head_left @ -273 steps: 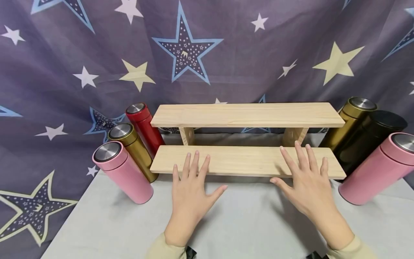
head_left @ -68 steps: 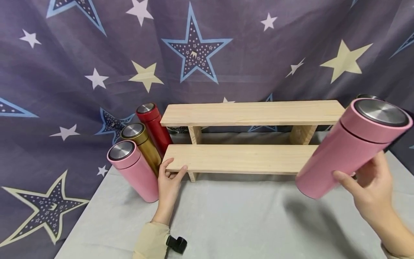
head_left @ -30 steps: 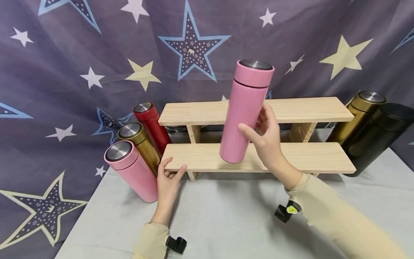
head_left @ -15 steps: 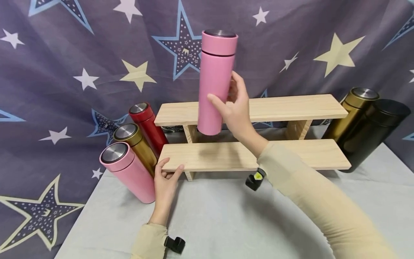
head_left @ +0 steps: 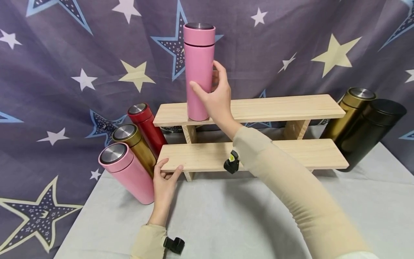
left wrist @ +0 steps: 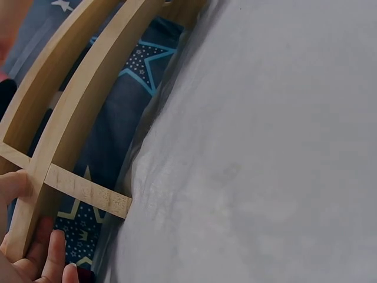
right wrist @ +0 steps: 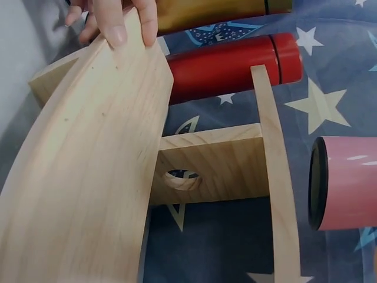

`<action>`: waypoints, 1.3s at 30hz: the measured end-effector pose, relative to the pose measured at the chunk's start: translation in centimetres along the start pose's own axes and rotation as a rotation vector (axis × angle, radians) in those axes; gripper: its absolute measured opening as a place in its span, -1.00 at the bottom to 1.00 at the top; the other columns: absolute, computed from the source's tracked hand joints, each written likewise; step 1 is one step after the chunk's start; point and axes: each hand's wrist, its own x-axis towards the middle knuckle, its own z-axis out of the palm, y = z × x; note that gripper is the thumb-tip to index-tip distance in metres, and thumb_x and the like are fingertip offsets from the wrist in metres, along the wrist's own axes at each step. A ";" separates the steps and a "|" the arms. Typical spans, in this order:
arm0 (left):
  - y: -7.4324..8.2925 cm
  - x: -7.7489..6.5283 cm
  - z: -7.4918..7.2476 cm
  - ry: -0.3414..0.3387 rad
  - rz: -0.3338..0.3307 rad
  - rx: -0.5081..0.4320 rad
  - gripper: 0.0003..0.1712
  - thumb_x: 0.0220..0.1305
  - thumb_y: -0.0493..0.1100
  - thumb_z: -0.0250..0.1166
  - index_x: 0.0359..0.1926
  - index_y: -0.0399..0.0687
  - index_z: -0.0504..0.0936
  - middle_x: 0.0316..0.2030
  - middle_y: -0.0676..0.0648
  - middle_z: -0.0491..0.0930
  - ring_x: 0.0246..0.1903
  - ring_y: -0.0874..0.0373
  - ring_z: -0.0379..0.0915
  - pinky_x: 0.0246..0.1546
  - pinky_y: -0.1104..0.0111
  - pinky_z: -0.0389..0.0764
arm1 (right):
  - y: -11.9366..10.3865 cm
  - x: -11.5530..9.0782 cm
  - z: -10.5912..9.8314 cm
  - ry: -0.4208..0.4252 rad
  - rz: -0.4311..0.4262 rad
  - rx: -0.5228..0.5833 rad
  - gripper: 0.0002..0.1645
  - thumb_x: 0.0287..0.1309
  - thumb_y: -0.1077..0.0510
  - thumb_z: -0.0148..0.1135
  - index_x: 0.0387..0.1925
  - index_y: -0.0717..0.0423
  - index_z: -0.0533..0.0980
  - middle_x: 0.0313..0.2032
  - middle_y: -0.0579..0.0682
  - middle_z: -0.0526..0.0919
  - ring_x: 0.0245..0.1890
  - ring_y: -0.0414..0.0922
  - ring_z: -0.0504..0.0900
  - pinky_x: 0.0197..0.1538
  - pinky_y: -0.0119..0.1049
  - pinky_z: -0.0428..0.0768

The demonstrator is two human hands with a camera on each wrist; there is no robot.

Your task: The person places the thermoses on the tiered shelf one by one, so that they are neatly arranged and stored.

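Note:
My right hand (head_left: 217,95) grips a pink thermos (head_left: 198,72) round its body and holds it upright, close over the left part of the upper board (head_left: 278,108) of a two-tier wooden shelf. In the right wrist view, a gap shows between the thermos's dark base (right wrist: 318,183) and that board. My left hand (head_left: 165,181) holds the left end of the lower board (head_left: 200,156). The left wrist view shows fingers (left wrist: 54,256) of this hand under the board.
Left of the shelf stand another pink thermos (head_left: 129,174), a gold one (head_left: 137,147) and a red one (head_left: 148,126). At its right end are a gold thermos (head_left: 350,108) and a black one (head_left: 368,136). A starry cloth (head_left: 252,54) hangs behind the grey-covered table (head_left: 207,219).
My right hand has taken the pink thermos from the right side and carried it left and up, over the upper board. My left hand has gone from flat on the board to holding its left end.

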 end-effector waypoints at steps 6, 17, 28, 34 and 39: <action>-0.1 0.1 0.1 -0.006 -0.007 0.012 -0.31 0.24 -0.19 0.43 0.32 -0.12 0.32 -0.14 -0.25 0.54 -0.37 0.31 0.49 -0.35 0.53 0.49 | 0.5 0.2 0.7 -0.005 0.023 -0.026 -0.06 0.03 0.00 0.52 0.39 -0.02 0.26 0.02 0.00 0.55 -0.09 -0.16 0.54 -0.05 -0.31 0.52; -0.1 0.1 -0.3 0.000 -0.009 0.023 -0.30 0.25 -0.15 0.43 0.32 -0.12 0.32 -0.12 -0.26 0.53 -0.35 0.31 0.47 -0.35 0.53 0.47 | 0.9 0.8 1.6 -0.036 0.051 -0.094 -0.04 0.01 -0.04 0.55 0.41 -0.12 0.28 0.07 -0.05 0.54 -0.05 -0.19 0.55 -0.03 -0.33 0.50; -0.1 0.0 0.0 -0.006 -0.006 0.009 -0.30 0.25 -0.16 0.43 0.32 -0.13 0.31 -0.10 -0.27 0.52 -0.33 0.31 0.48 -0.35 0.54 0.48 | 1.0 0.9 1.4 -0.076 0.066 -0.124 -0.02 0.05 -0.07 0.52 0.45 -0.14 0.24 0.13 -0.07 0.53 0.02 -0.21 0.54 0.01 -0.35 0.48; -0.1 0.1 0.0 -0.006 -0.007 0.006 -0.31 0.25 -0.16 0.42 0.32 -0.11 0.31 -0.12 -0.26 0.53 -0.35 0.32 0.47 -0.36 0.53 0.47 | 0.9 0.9 1.7 -0.105 0.066 -0.128 -0.02 0.10 -0.06 0.48 0.47 -0.10 0.21 0.16 -0.06 0.52 0.07 -0.24 0.52 0.05 -0.37 0.46; -0.1 0.0 0.0 -0.004 -0.005 0.012 -0.31 0.25 -0.17 0.42 0.32 -0.11 0.32 -0.13 -0.26 0.54 -0.36 0.32 0.47 -0.37 0.53 0.47 | 0.9 0.9 1.8 -0.117 0.074 -0.134 -0.04 0.12 -0.06 0.47 0.47 -0.09 0.20 0.19 -0.05 0.51 0.08 -0.26 0.51 0.07 -0.37 0.45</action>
